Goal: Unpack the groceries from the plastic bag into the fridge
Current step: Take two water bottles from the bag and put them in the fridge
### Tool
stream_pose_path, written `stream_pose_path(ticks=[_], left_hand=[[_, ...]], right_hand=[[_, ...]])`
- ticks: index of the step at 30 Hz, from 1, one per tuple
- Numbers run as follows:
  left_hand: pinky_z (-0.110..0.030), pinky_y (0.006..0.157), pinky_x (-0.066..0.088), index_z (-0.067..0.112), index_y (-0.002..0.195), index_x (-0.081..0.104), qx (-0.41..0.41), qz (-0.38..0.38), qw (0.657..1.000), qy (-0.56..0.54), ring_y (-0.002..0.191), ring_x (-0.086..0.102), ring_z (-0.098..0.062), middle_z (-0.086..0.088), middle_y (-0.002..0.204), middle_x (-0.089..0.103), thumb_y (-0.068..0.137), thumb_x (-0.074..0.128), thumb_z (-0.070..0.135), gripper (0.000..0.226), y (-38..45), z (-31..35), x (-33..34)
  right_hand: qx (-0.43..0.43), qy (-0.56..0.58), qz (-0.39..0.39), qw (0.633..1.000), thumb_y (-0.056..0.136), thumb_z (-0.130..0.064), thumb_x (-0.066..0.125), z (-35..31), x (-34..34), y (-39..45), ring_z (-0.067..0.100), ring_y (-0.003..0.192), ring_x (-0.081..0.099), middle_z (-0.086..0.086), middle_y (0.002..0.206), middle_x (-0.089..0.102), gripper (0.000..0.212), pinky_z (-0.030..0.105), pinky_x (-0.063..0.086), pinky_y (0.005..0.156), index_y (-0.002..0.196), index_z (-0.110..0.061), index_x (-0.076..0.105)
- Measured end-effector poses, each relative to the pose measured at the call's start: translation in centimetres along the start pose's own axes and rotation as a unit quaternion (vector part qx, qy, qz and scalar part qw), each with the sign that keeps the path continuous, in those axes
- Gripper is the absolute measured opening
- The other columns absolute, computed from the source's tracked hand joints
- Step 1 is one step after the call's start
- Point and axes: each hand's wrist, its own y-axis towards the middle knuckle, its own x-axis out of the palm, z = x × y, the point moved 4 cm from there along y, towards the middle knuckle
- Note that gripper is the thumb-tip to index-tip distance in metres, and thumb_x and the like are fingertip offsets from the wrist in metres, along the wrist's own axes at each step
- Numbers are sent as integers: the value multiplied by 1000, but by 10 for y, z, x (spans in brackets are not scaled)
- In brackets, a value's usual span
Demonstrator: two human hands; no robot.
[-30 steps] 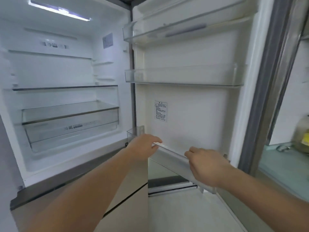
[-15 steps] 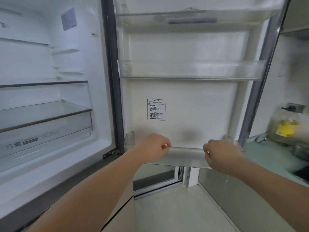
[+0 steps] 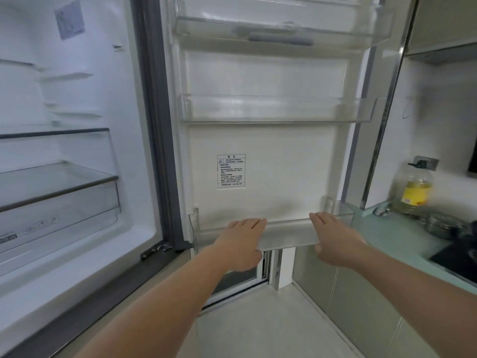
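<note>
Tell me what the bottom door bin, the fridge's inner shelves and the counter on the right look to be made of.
Bottom door bin: clear, glossy plastic, seemingly; the floor shows through it. Both hands rest flat on its rim.
Inner shelves: transparent panels with a dark front trim, likely glass, possibly plastic.
Counter: smooth pale green surface with a soft sheen, perhaps glass or laminate; unclear.

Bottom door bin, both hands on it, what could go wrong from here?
1. The clear plastic bottom door bin may not be seated: the left hand and the right hand lie flat on its front rim, so uneven pressure could tilt it or pop it off the white fridge door.
2. A freed bin could drop onto the pale tiled floor directly below.
3. The door stands close to the pale green counter.
</note>
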Motion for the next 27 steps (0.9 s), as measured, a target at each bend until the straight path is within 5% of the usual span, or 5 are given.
stream_pose_path(ticks=[10, 19, 27], left_hand=[[-35, 119, 2, 19, 155, 4, 0, 56, 998, -32, 148, 9, -16, 2, 162, 9, 95, 46, 40, 76, 8, -5, 14], [-44, 120, -10, 23, 155, 1, -6, 59, 997, -43, 149, -12, -16, 2, 163, -5, 95, 45, 38, 76, 7, 15, 21], [-38, 112, 33, 27, 152, 23, 81, 27, 980, -177, 141, 31, -17, 4, 157, 29, 91, 55, 32, 70, -17, 125, 16]], right_hand=[[6, -9, 27, 1000, 93, -39, 46, 0, 3, -20, 17, 147, 12, -2, 161, 9, 75, 38, 27, 116, 153, -19, 6], [32, -10, 37, 999, 91, -38, 49, 13, -17, -79, 18, 142, 26, -3, 158, 19, 71, 39, 30, 111, 151, -21, 15], [142, 18, 58, 988, 91, -42, 50, 74, -37, -211, 17, 142, 25, -5, 154, 24, 70, 39, 28, 113, 150, -26, 17]])
